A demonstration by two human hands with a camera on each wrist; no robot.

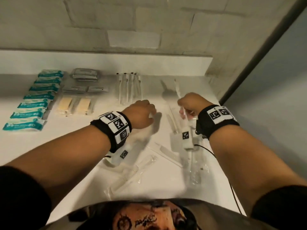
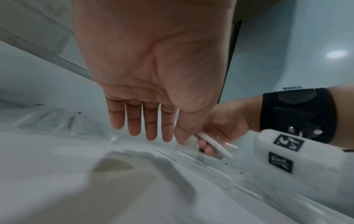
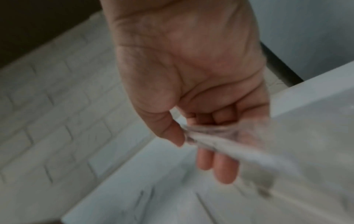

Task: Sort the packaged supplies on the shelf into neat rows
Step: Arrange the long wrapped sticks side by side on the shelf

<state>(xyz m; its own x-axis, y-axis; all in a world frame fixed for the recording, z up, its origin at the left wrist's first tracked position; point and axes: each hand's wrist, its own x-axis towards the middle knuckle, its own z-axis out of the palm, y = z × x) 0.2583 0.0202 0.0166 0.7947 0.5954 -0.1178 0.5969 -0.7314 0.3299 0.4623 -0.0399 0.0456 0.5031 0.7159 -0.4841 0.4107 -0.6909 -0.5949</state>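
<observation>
My right hand [image 1: 189, 102] is raised over the right part of the white shelf [image 1: 66, 127] and pinches a clear-wrapped white stick [image 1: 179, 94] between thumb and fingers. The right wrist view shows the same pinch, hand [image 3: 191, 106] on blurred wrapper [image 3: 229, 148]. In the left wrist view the stick [image 2: 214, 145] sits in the right hand [image 2: 222, 121]. My left hand [image 1: 141, 113] hovers just left of it; its fingers [image 2: 141, 121] hang straight and hold nothing. Loose clear-wrapped combs and sticks [image 1: 132, 173] lie scattered at the front.
Teal packets [image 1: 33, 103] form a column at the left. Grey packets [image 1: 84, 75] and yellow ones [image 1: 74, 105] lie beside them. Wrapped black-tipped sticks [image 1: 129, 87] form a row at the back centre. A raised ledge [image 1: 149, 63] and brick wall close the back.
</observation>
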